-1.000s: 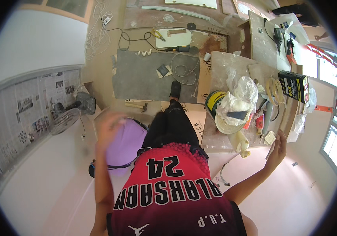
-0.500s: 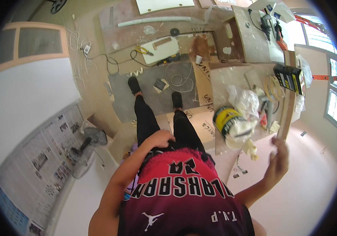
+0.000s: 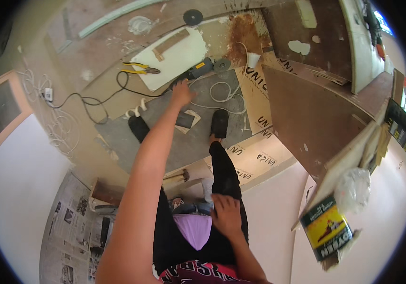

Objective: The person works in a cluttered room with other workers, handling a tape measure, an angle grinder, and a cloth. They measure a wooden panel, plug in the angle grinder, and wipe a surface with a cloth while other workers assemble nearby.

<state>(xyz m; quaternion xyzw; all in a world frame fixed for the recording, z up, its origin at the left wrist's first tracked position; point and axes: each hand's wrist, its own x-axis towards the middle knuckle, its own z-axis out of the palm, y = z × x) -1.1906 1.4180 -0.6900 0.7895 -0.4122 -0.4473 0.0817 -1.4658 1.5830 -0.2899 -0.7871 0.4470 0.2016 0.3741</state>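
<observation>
Reaching with left hand (image 3: 182, 93) to angle grinder (image 3: 200, 68) along far edge of grey sheet (image 3: 191, 137) — cannot tell whether gripping; resting right hand (image 3: 227, 215), loosely spread, against black-clad right leg (image 3: 226, 168).

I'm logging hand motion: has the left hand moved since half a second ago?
Yes, forward: from short of the grey board, the left hand has reached out over it, close to the angle grinder.

Bare left hand (image 3: 182, 93) has extended to near the grey-and-yellow, tube-bodied angle grinder (image 3: 200, 69); bare right hand (image 3: 226, 215) has shifted to the black-trousered right leg (image 3: 226, 173).
</observation>
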